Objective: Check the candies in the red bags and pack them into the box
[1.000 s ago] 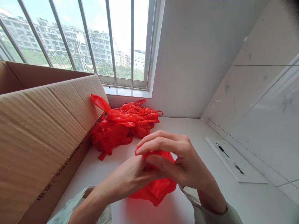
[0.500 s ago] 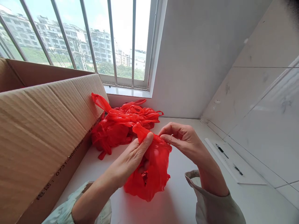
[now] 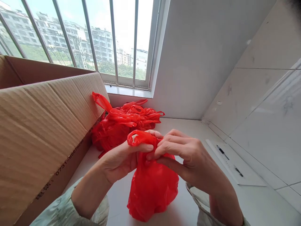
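A thin red plastic bag (image 3: 152, 188) hangs bunched between my hands, its lower part bulging over the white tabletop. My left hand (image 3: 124, 160) pinches the gathered neck between thumb and fingers, and a handle loop stands up above that thumb. Fingers of my right hand (image 3: 181, 153) are closed on the same neck from the right, close to the left thumb. What is inside the bag is hidden by the red plastic. Just beyond my hands lies a heap of red plastic bags (image 3: 131, 117).
A large open cardboard box (image 3: 51, 116) stands along the left side. Behind are a barred window (image 3: 113, 47) and a grey wall (image 3: 195, 56). On the right, a black pen (image 3: 222, 152) and a smaller dark pen (image 3: 239, 171) lie on white paper (image 3: 251, 179).
The bag has been turned and its neck gathered, with a handle loop now raised. My right hand has moved left and down onto the neck, and the opening in the bag's side no longer shows.
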A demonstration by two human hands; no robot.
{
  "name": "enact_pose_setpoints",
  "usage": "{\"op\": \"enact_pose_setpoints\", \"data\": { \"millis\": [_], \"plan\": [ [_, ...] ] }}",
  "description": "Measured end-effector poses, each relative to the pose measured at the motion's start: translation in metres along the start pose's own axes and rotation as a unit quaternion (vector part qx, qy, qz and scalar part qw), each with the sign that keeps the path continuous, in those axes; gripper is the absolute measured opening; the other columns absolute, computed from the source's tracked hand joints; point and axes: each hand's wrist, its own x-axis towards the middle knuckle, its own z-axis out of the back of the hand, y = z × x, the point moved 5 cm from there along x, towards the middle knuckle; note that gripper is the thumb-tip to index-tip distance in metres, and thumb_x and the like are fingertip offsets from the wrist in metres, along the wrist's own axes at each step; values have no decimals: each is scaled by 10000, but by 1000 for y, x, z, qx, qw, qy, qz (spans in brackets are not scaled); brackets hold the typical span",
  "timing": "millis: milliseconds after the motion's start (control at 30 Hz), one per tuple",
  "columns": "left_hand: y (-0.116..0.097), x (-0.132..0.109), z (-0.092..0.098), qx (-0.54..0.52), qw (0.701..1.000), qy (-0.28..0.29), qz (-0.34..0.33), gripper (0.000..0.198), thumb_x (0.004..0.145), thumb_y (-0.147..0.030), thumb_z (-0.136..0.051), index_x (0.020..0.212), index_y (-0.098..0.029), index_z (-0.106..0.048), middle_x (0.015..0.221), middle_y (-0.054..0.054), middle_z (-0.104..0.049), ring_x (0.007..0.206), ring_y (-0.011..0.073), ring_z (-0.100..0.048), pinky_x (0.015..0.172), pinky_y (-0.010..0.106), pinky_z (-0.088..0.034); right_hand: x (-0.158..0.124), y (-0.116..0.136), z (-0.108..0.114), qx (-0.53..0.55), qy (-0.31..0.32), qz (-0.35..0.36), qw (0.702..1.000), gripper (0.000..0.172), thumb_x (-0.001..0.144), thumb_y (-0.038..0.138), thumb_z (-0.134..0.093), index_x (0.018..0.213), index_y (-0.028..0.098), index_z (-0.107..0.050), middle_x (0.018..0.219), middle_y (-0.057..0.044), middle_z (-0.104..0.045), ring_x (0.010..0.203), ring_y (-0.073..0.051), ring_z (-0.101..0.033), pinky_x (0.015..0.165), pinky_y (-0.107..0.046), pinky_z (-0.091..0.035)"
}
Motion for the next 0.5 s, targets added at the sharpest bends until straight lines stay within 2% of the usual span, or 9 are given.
{"op": "enact_pose_setpoints", "data": {
  "millis": [67, 133, 200, 267, 300, 333, 400, 433, 500],
  "plan": [
    [-2, -2, -1, 51, 999, -11, 4, 245, 730, -178, -773, 891, -197, -590, 753, -34, -569, 672, 83, -516, 601, 144, -429, -1, -3, -1, 0, 41, -2, 999, 133, 873, 70, -635, 889, 201, -650, 883, 15, -711, 890, -143, -574, 813, -276, -505],
    [-4, -3, -2, 91, 996, -17, -9, 212, 768, -198, -753, 817, -184, -547, 697, -49, -527, 624, 68, -461, 549, 132, -372, -1, -8, 1, 41, 45, 10, 998, 98, 858, 108, -670, 848, 201, -640, 832, 13, -701, 853, -148, -586, 814, -292, -507],
    [-7, -3, -3, 115, 993, -21, -29, 181, 821, -210, -706, 801, -179, -528, 672, -54, -502, 597, 62, -423, 535, 140, -341, 2, -16, 6, 89, -12, -3, 996, 73, 860, 166, -686, 835, 210, -634, 842, 7, -698, 851, -152, -611, 837, -305, -506],
    [-7, -4, -5, 148, 988, -8, -42, 156, 836, -176, -671, 815, -180, -516, 733, -36, -540, 636, 76, -452, 564, 164, -352, 4, -30, 7, 122, -82, -57, 988, 59, 882, 260, -674, 919, 226, -644, 978, -14, -696, 955, -170, -624, 911, -328, -488],
    [-7, -5, -7, 173, 984, 3, -47, 152, 831, -157, -657, 820, -182, -508, 780, -22, -559, 668, 89, -473, 584, 181, -362, 5, -37, 4, 141, -91, -88, 982, 132, 899, 317, -652, 1000, 233, -641, 1039, -26, -686, 1017, -180, -618, 942, -340, -476],
    [-7, -6, -8, 208, 976, 15, -56, 144, 830, -146, -637, 819, -183, -498, 818, -10, -566, 696, 103, -483, 603, 199, -369, 7, -43, -2, 170, -74, -114, 976, 221, 919, 374, -616, 1091, 236, -624, 1055, -34, -681, 1042, -186, -615, 952, -347, -474],
    [-10, -8, -10, 320, 943, 17, -96, 136, 824, -118, -573, 776, -184, -464, 799, -11, -531, 695, 116, -458, 609, 224, -355, 9, -51, -18, 239, 7, -147, 960, 358, 957, 463, -523, 1216, 223, -580, 964, -33, -688, 982, -182, -634, 904, -339, -497],
    [-12, -9, -9, 392, 911, -4, -131, 144, 814, -93, -531, 748, -186, -442, 755, -21, -495, 667, 113, -425, 594, 229, -333, 10, -53, -24, 263, 35, -159, 951, 392, 967, 490, -486, 1229, 213, -579, 895, -24, -681, 916, -171, -641, 854, -319, -508],
    [-20, -12, -8, 533, 814, -81, -216, 172, 792, -50, -453, 716, -192, -394, 701, -34, -426, 613, 109, -354, 555, 242, -281, 9, -59, -27, 278, 33, -187, 942, 418, 978, 517, -441, 1197, 203, -610, 788, -2, -632, 772, -139, -610, 737, -270, -504]
  ]
}}
